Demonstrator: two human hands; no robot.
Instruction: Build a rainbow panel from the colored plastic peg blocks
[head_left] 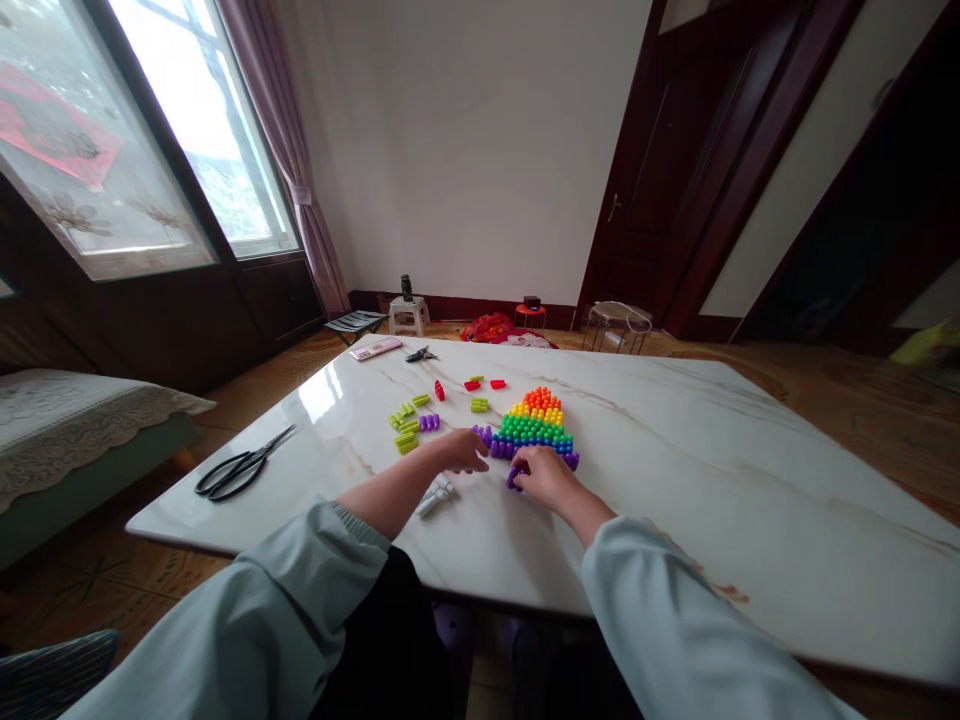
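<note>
A rainbow stack of plastic pegs (535,422) lies on the white marble table (675,470), red at the far end, then orange, yellow, green, blue and purple nearest me. My left hand (459,450) rests with curled fingers against the purple pegs (482,434) at the stack's left corner. My right hand (546,474) is closed on a purple peg (514,480) at the stack's near edge. Loose lime green pegs (406,424), a purple piece (429,422) and red pegs (480,384) lie to the left and behind. White pegs (435,495) lie under my left wrist.
Black scissors (243,466) lie near the table's left edge. A pink phone (375,348) and a small dark tool (420,354) sit at the far left corner. A bed (67,430) stands left; stools (409,313) and a dark door (675,170) lie beyond.
</note>
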